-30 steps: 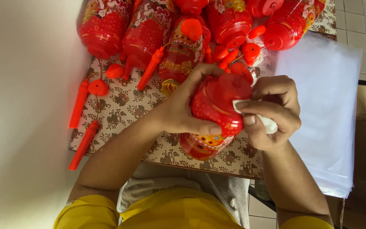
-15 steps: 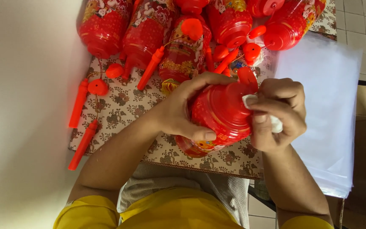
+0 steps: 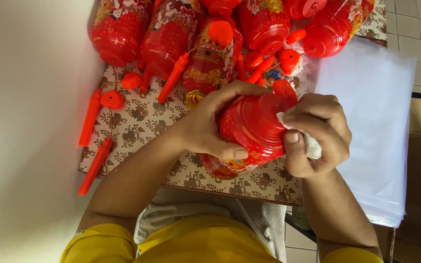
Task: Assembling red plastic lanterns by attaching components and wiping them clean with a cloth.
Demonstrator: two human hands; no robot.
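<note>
My left hand (image 3: 215,124) wraps around a red plastic lantern (image 3: 249,131) with gold and flower patterns, holding it over a floral-patterned mat (image 3: 142,124). Its round red end faces the camera. My right hand (image 3: 315,134) pinches a small white cloth (image 3: 305,139) and presses it against the lantern's right side. Both forearms reach up from the bottom of the view, out of yellow sleeves.
Several more red lanterns (image 3: 166,34) lie in a row at the top of the mat, with red caps (image 3: 113,99) and long red handle sticks (image 3: 93,165) scattered around. A stack of white sheets (image 3: 376,122) lies at the right. A pale wall (image 3: 25,131) runs along the left.
The lantern has turned in my left hand and now shows more of its round end. My right hand with the cloth has shifted a little along its right side.
</note>
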